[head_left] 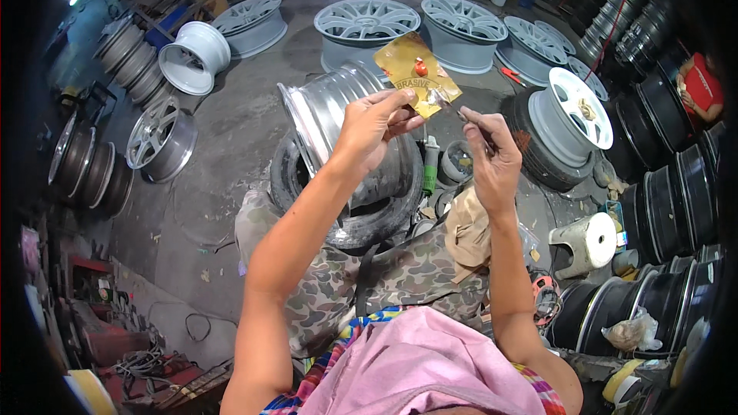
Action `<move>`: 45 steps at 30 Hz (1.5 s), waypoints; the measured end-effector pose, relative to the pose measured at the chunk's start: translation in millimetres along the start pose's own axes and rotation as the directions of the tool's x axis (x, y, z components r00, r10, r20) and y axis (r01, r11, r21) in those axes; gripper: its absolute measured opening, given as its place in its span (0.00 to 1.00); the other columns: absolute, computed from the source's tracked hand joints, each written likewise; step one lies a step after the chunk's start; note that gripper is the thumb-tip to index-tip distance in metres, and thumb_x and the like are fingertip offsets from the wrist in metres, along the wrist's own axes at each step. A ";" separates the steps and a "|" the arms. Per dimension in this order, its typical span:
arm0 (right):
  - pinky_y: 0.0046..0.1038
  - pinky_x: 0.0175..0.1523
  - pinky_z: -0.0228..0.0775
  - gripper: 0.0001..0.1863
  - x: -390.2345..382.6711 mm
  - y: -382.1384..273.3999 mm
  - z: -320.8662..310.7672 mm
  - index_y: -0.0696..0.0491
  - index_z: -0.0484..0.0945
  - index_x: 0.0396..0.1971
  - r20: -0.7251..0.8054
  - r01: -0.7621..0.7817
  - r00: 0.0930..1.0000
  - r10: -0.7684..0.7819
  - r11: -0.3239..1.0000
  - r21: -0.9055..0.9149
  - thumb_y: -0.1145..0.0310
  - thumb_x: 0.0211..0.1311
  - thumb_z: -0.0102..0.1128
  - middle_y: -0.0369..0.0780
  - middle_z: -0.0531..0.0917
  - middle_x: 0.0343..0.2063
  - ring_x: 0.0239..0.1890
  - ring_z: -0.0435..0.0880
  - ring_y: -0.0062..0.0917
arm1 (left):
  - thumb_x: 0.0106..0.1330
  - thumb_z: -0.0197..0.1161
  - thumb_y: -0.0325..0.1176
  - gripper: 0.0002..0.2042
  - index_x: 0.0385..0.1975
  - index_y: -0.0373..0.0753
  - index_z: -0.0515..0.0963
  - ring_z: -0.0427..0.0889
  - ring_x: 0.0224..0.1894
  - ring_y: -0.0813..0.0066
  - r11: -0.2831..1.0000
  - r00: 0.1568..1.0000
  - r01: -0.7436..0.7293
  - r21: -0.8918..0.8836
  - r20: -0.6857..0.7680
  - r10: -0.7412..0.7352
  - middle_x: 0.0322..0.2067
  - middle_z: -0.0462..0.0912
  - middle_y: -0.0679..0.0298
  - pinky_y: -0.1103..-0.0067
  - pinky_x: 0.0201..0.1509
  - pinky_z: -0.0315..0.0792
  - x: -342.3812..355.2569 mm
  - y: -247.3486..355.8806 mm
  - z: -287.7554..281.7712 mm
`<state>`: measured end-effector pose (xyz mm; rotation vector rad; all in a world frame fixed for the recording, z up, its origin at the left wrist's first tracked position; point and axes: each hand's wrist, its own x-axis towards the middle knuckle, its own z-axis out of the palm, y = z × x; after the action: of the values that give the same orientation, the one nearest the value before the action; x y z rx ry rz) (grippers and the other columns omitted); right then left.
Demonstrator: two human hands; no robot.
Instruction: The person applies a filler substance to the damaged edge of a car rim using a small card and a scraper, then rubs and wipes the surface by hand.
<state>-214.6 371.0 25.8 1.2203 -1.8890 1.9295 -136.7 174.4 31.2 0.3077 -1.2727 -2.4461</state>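
My left hand [370,129] holds up a small yellow-brown sheet of abrasive paper [415,71] by its lower edge, with a red spot on its face. My right hand [492,155] pinches a thin metal tool [453,110] whose tip touches the sheet's lower right corner. Both hands are raised in front of me, above a silver wheel rim [327,119] that rests on a black tyre [377,219]. My lap in camouflage cloth [392,280] lies below.
Several light grey wheel rims [367,24] lie on the concrete floor beyond. A white rim on a tyre [573,111] stands to the right, dark rims stack along the right wall. A green-handled tool [430,169] and a white roll [592,242] lie nearby. A person in red [701,88] sits far right.
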 end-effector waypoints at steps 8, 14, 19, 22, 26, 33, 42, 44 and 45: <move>0.26 0.40 0.72 0.13 -0.1 17.2 40.3 0.54 0.86 0.50 -0.045 0.188 0.977 -0.206 0.948 -0.257 0.74 0.66 0.69 0.39 0.81 0.37 0.36 0.79 0.24 | 0.67 0.69 0.28 0.13 0.46 0.28 0.79 0.85 0.50 0.70 0.974 0.997 -0.049 -0.219 -0.066 0.035 0.47 0.83 0.55 0.76 0.54 0.86 -17.9 7.5 -5.9; 0.26 0.39 0.71 0.13 -9.2 23.1 52.5 0.55 0.85 0.49 0.041 0.113 0.993 -0.107 0.972 -0.207 0.75 0.65 0.69 0.40 0.80 0.36 0.33 0.78 0.24 | 0.66 0.69 0.27 0.16 0.49 0.26 0.76 0.85 0.51 0.69 0.974 0.988 -0.049 -0.221 -0.152 0.015 0.49 0.83 0.55 0.74 0.59 0.84 -20.0 12.5 -20.7; 0.27 0.39 0.71 0.13 -6.4 29.1 59.0 0.55 0.85 0.48 0.145 0.097 0.987 -0.066 0.972 -0.216 0.76 0.64 0.68 0.41 0.80 0.36 0.33 0.79 0.26 | 0.67 0.68 0.27 0.16 0.51 0.27 0.75 0.85 0.52 0.71 0.988 0.979 -0.065 -0.142 -0.198 0.036 0.49 0.82 0.55 0.73 0.61 0.82 -19.3 20.8 -52.6; 0.28 0.40 0.72 0.13 9.8 31.6 57.3 0.56 0.85 0.48 0.198 0.110 0.978 -0.061 0.963 -0.246 0.76 0.64 0.67 0.41 0.80 0.34 0.34 0.80 0.27 | 0.68 0.66 0.26 0.19 0.55 0.25 0.71 0.85 0.53 0.69 0.983 0.967 -0.130 -0.127 -0.234 0.098 0.52 0.81 0.54 0.73 0.64 0.81 -11.4 44.1 -68.6; 0.25 0.44 0.73 0.12 46.4 27.3 71.2 0.57 0.84 0.50 0.274 0.134 0.957 -0.092 0.981 -0.141 0.72 0.69 0.65 0.40 0.82 0.36 0.37 0.81 0.22 | 0.71 0.63 0.25 0.19 0.57 0.21 0.69 0.85 0.53 0.66 0.946 0.929 -0.316 -0.071 -0.224 0.294 0.52 0.81 0.53 0.75 0.60 0.84 -7.9 101.2 -110.9; 0.21 0.44 0.71 0.11 66.0 38.7 94.1 0.57 0.85 0.49 0.282 0.061 0.958 -0.045 0.997 -0.050 0.73 0.70 0.64 0.38 0.83 0.35 0.36 0.79 0.18 | 0.71 0.64 0.28 0.13 0.49 0.25 0.77 0.86 0.47 0.68 0.934 0.905 -0.350 0.073 -0.230 0.358 0.46 0.83 0.57 0.72 0.57 0.85 -9.6 99.5 -147.9; 0.22 0.36 0.71 0.09 53.5 43.4 96.4 0.57 0.86 0.45 0.376 0.124 0.925 -0.062 0.982 -0.145 0.75 0.65 0.68 0.39 0.84 0.33 0.30 0.79 0.21 | 0.70 0.68 0.33 0.12 0.43 0.28 0.83 0.88 0.37 0.76 0.931 0.962 -0.016 0.365 -0.248 0.114 0.38 0.88 0.58 0.74 0.49 0.85 -21.7 64.9 -150.5; 0.25 0.35 0.72 0.09 52.0 46.1 98.3 0.57 0.86 0.43 0.394 0.210 0.909 -0.138 0.967 -0.147 0.76 0.64 0.68 0.40 0.84 0.33 0.29 0.80 0.24 | 0.70 0.69 0.33 0.13 0.43 0.27 0.83 0.89 0.35 0.73 0.918 0.971 0.013 0.397 -0.225 0.083 0.37 0.88 0.54 0.75 0.44 0.86 -21.4 59.8 -146.3; 0.25 0.35 0.72 0.09 52.0 46.4 99.2 0.57 0.86 0.43 0.394 0.205 0.910 -0.132 0.967 -0.150 0.76 0.64 0.68 0.40 0.84 0.33 0.29 0.80 0.24 | 0.70 0.69 0.33 0.13 0.43 0.27 0.83 0.89 0.35 0.73 0.918 0.971 0.019 0.395 -0.225 0.077 0.37 0.88 0.54 0.75 0.44 0.86 -21.0 59.1 -142.7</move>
<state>-236.3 252.7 10.3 1.7318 -2.0015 1.4655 -54.2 46.1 -1.0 0.6608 -1.6381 -2.0340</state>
